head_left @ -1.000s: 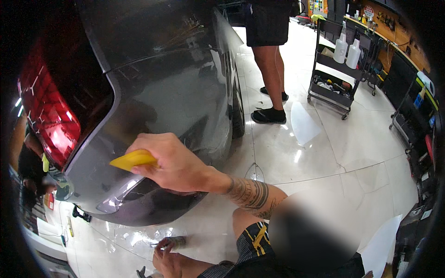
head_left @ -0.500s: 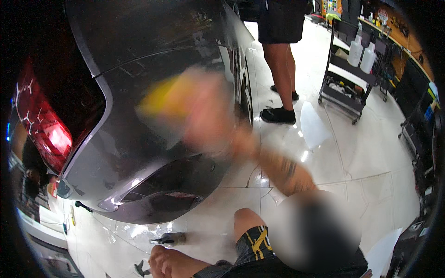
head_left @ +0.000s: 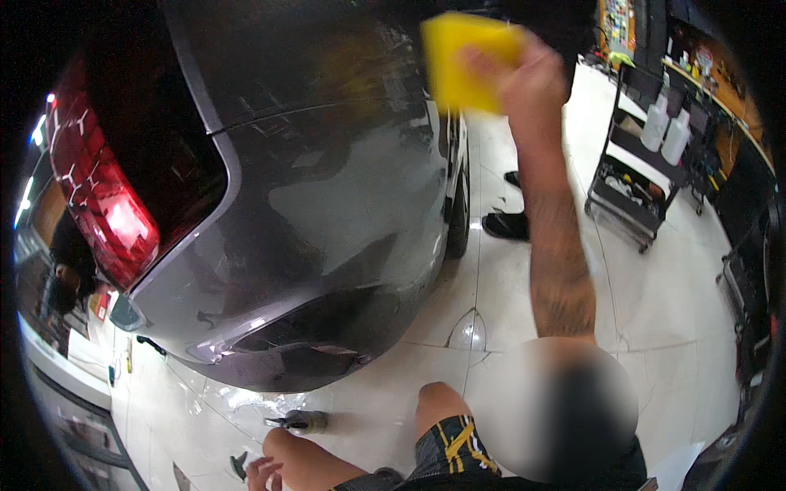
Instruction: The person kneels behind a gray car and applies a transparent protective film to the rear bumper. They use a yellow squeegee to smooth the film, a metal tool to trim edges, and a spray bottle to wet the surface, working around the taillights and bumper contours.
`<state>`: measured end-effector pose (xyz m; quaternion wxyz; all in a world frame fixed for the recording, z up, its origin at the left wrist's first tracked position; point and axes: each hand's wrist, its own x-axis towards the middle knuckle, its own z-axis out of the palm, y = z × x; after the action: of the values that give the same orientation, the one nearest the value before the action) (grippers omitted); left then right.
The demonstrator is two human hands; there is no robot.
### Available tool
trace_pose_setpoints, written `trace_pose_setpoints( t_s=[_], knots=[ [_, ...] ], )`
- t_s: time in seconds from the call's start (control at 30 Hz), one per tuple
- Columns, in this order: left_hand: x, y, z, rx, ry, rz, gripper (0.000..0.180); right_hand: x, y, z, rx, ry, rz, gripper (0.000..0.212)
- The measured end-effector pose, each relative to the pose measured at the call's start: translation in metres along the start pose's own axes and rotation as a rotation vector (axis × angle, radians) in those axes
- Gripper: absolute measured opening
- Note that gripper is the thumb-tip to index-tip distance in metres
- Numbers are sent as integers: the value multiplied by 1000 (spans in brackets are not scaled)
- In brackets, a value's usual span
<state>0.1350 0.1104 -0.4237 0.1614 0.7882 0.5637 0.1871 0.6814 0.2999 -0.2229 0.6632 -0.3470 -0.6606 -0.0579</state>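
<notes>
My right hand (head_left: 532, 78) is raised high and grips a yellow squeegee card (head_left: 467, 61), blurred by motion, beside the upper rear quarter of a dark grey car (head_left: 327, 204). The glossy body panel and the rear bumper (head_left: 311, 360) fill the middle of the view, with the red tail light (head_left: 98, 204) at the left. My left hand (head_left: 260, 472) hangs low by my knee near the wet floor, fingers apart, holding nothing. A small spray bottle (head_left: 299, 421) lies on the floor just above it.
Another person's dark shoes (head_left: 508, 225) stand beside the car's rear wheel. A black wheeled cart (head_left: 647, 164) with white bottles (head_left: 665, 123) stands at the right on the pale tiled floor. A small dark object (head_left: 237, 465) lies near my left hand.
My right hand has swung up with the yellow squeegee from the lower bumper to the top of the rear quarter. The view has tilted upward.
</notes>
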Motion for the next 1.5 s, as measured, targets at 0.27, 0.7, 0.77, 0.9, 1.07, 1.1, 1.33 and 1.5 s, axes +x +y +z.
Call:
trace_pose_setpoints(
  t_s=[0.27,0.7,0.77,0.9,1.07,1.1,1.33,1.5],
  knots=[
    [11,7,7,-34,-26,74,22,49,69,-65,-159,135,145,7],
    [-14,12,6,0,23,-16,24,-68,-7,35,190,-461,-191,17],
    [2,13,13,14,32,66,24,-90,0,58,91,-681,-462,21],
    [20,21,21,-74,-24,74,24,27,122,-121,-292,71,201,22],
    [11,41,-9,41,5,25,24,-53,35,36,104,-528,-223,24],
    [15,44,-8,38,6,31,24,-45,48,33,35,-526,-270,25],
    [25,40,-3,11,-66,-85,25,-24,148,-62,141,22,231,19],
    [34,37,-1,150,-95,29,25,-2,104,-18,851,-284,400,42]
  ],
)
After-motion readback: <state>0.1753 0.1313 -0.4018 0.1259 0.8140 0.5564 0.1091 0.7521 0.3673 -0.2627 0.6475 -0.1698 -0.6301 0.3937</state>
